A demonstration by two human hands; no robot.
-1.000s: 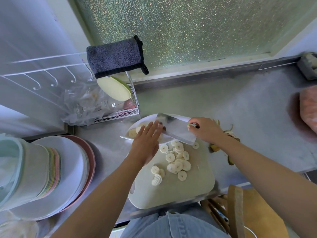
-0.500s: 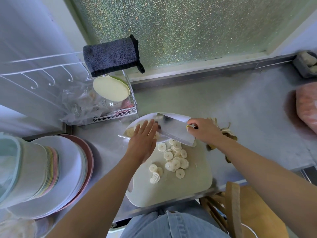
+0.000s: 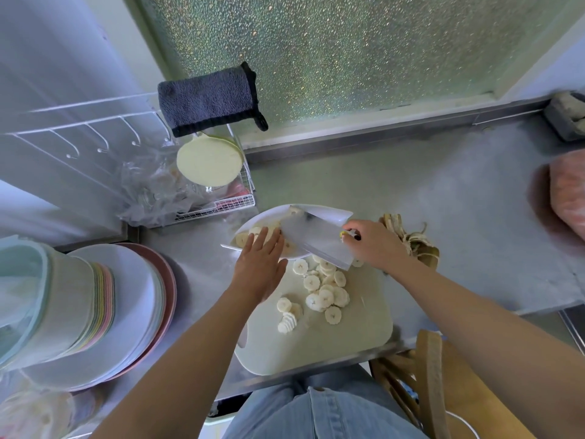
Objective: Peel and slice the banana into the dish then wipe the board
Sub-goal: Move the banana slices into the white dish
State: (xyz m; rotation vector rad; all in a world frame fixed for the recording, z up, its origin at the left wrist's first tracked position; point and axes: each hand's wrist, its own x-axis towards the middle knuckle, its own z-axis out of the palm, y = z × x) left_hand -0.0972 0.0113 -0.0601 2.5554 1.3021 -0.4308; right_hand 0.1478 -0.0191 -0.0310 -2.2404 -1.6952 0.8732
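No legible text, label, brand, number or sign on anything in view.

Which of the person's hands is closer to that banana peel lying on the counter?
Right. The right hand, holding the cleaver, sits just beside the banana peel. The left hand is farther off, over the white dish.

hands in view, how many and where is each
2. The left hand is over the dish's near rim, fingers straight; the right hand grips the knife, blade tilted over the dish. None seem hidden.
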